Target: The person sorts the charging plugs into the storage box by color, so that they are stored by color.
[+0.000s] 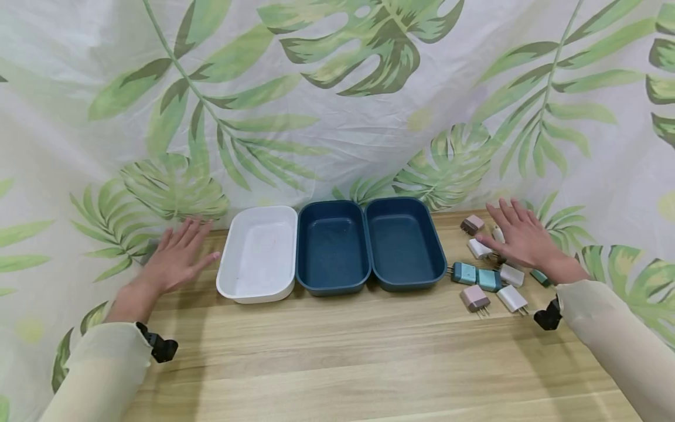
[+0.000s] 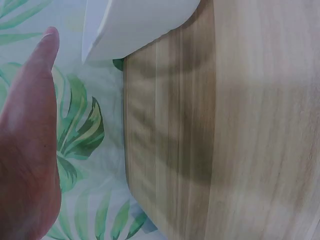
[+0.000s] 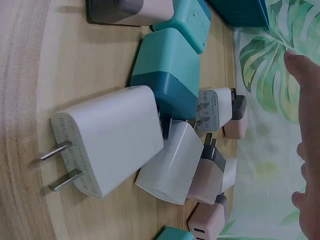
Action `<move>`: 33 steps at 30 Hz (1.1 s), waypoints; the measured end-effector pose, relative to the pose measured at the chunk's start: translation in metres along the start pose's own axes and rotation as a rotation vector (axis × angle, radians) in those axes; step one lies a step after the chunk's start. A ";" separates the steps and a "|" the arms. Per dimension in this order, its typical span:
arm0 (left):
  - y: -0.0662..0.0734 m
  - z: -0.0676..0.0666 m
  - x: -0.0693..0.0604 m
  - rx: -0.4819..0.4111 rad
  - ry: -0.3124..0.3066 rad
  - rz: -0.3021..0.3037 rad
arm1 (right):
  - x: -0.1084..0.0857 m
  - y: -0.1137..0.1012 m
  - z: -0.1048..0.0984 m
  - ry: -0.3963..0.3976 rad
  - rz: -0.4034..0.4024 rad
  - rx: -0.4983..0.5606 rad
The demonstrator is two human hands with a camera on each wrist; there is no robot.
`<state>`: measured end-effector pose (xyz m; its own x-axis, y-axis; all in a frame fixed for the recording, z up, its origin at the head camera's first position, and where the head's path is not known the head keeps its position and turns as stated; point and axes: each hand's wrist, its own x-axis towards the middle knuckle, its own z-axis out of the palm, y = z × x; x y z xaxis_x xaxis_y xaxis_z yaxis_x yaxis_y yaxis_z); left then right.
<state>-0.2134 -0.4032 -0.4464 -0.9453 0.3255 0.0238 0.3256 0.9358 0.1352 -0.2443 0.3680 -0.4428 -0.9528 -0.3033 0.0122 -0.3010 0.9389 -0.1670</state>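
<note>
My left hand (image 1: 176, 258) hovers with spread fingers beside the white tray (image 1: 258, 252), holding nothing; its thumb points toward the rim. In the left wrist view that hand (image 2: 30, 140) is apart from the white tray (image 2: 140, 25). My right hand (image 1: 524, 234), fingers straight, is held above a cluster of plug chargers. Among them are a white charger (image 3: 110, 140), a teal charger (image 3: 167, 70), and a pink and brown charger (image 1: 475, 298). Their metal prongs show. The right hand (image 3: 307, 130) touches none of them in the right wrist view. Some chargers are partly hidden beneath it.
Two dark blue trays (image 1: 333, 249) (image 1: 405, 243) stand side by side, right of the white one, at the back of the wooden table (image 1: 337, 363). Behind them hangs a leaf-patterned cloth (image 1: 358, 140). Black wrist cameras (image 1: 160, 347) sit on both forearms.
</note>
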 end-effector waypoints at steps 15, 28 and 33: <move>0.014 0.010 0.005 0.010 0.001 0.097 | -0.009 -0.006 0.008 -0.003 -0.151 0.016; 0.018 0.013 0.010 0.006 -0.031 0.131 | -0.027 -0.020 0.025 0.049 -0.276 0.057; 0.019 0.016 0.012 -0.001 -0.030 0.137 | -0.029 -0.023 0.033 0.077 -0.314 0.013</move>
<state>-0.2184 -0.3797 -0.4599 -0.8907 0.4544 0.0124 0.4518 0.8820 0.1339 -0.2088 0.3499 -0.4717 -0.8139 -0.5639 0.1399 -0.5805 0.7992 -0.1560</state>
